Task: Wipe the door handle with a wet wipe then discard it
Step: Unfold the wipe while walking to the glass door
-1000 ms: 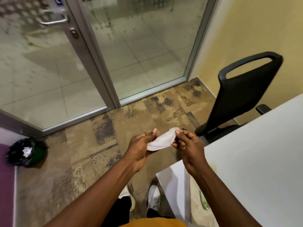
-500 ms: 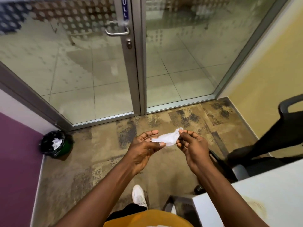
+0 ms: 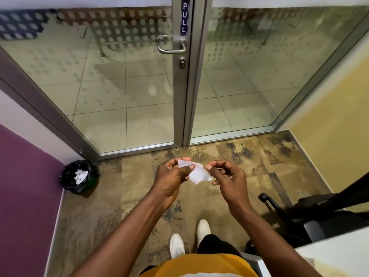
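At the bottom of the view, an orange shirt hem and two white shoes [image 3: 189, 239] stand on mottled brown carpet [image 3: 139, 182]. A white desk corner [image 3: 327, 254] cuts into the lower right, with a black office chair [image 3: 319, 210] just beyond it. Both bare forearms reach forward over the carpet. The left hand [image 3: 171, 176] pinches the wet wipe [image 3: 196, 173] between thumb and fingers — the white sheet hangs crumpled from that grip, its lower corner drooping toward the right hand [image 3: 227, 176]. The right hand's fingers are curled with the thumb tip at the wipe's right edge; whether it actually grips the sheet I cannot tell. Farther off on the left, a small bin with a black liner [image 3: 76, 177] sits in the corner where the purple wall meets the door frame, white crumpled waste inside it. Beyond the hands stands the glass door with its grey metal frame [image 3: 180, 108]. High on that frame is the silver lever door handle [image 3: 171, 49] — well apart from the wipe — with a round keyhole [image 3: 182, 63] below it and a blue PULL sign [image 3: 184, 17] above. A yellow wall runs along the right.
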